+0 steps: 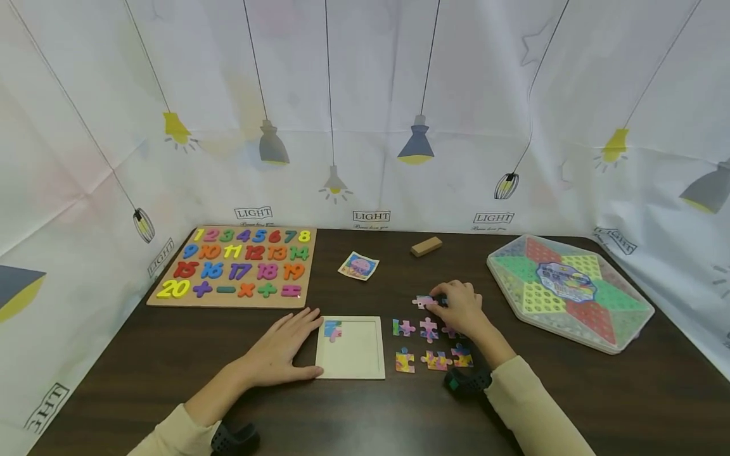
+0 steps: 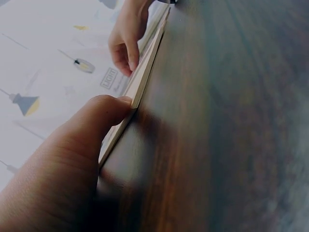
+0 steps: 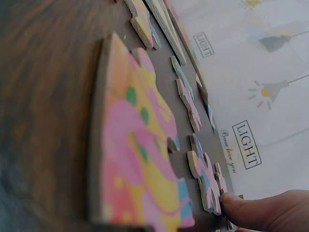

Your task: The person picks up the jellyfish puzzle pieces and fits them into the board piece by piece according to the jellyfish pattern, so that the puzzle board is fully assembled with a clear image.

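A pale square puzzle tray point(image 1: 356, 354) lies on the table with one puzzle piece point(image 1: 332, 330) in its upper left corner. My left hand point(image 1: 282, 351) rests at the tray's left side, fingers spread, with the thumb point(image 2: 113, 108) against its edge in the left wrist view. To the right of the tray, loose jigsaw pieces lie in rows. My right hand point(image 1: 459, 308) reaches over the back row, thumb and fingers closed around a puzzle piece mostly hidden beneath them. Beside its fingertips is a pink piece point(image 1: 423, 302). A yellow and pink piece point(image 3: 140, 145) looms large in the right wrist view.
A number board point(image 1: 228, 299) with colourful digits stands back left. Behind the tray lie a small picture card point(image 1: 358, 266) and a wooden block point(image 1: 426, 246). A clear octagonal box point(image 1: 570, 294) of coloured panels sits at right. A printed curtain point(image 1: 365, 95) hangs behind the table.
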Available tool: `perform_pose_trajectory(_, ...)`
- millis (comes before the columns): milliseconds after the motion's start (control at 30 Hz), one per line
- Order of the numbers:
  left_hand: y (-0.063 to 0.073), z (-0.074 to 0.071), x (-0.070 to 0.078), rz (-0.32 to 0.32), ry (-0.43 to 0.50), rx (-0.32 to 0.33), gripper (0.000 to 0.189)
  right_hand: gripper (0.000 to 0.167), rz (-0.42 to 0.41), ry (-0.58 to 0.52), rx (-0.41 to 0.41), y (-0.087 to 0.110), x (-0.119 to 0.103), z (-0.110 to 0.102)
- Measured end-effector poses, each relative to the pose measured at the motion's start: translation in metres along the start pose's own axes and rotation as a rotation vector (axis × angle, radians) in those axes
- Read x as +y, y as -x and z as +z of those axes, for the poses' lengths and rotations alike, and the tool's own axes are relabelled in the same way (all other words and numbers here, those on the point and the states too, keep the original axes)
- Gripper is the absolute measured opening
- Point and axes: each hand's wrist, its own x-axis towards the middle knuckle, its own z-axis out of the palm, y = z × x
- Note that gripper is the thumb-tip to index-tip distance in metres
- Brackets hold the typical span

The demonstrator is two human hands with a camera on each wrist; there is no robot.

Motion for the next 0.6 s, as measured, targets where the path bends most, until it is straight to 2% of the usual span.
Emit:
perform_pose_trajectory(167, 0.0009, 0.0033, 0.001, 0.004, 0.002, 0.014, 0.091, 0.027, 0.017, -0.002, 0.006, -0.0001, 0.0025, 0.001)
perform_pose_trajectory(600, 0.0006, 0.0035, -0.0003, -0.009, -0.013, 0.0, 0.091, 0.027, 0.036, -0.032, 0.009, 0.0026, -0.001, 0.0001)
